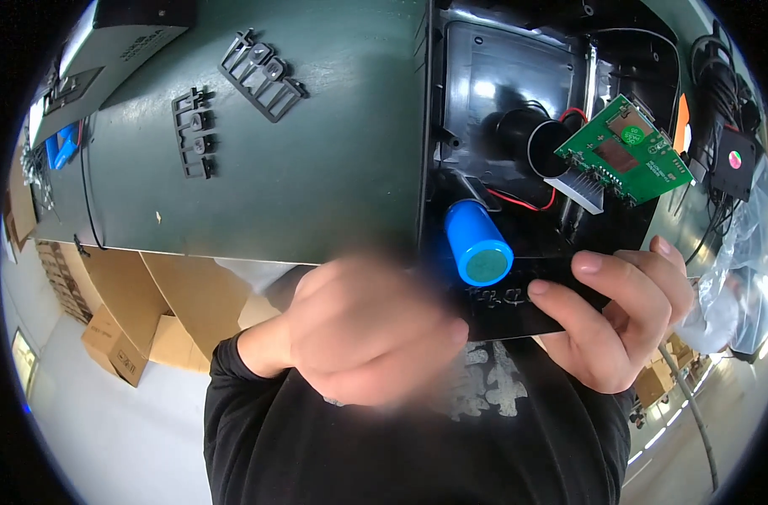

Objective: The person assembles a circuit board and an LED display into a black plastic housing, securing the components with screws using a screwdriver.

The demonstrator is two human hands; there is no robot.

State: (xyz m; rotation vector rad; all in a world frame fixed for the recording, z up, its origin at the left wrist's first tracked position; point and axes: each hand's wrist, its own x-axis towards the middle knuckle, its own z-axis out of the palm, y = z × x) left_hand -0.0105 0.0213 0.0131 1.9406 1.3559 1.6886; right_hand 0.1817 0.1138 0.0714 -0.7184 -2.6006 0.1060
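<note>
A black plastic housing lies open on the right half of the bench, its near edge reaching toward me. My right hand grips this near edge at its right corner, fingertips resting on the panel's face. A blue cylindrical battery cell leans over the panel, its green end toward me. Behind it, a green circuit board sits tilted on the housing, near a black tube and red and black wires. My left hand, smeared by motion, is beside the panel's left end; its fingers cannot be made out.
Two black plastic part frames lie on the green bench top. A grey box-shaped device stands at the far left. Black cables and clear plastic bags crowd the right. Cardboard boxes stand on the floor at left.
</note>
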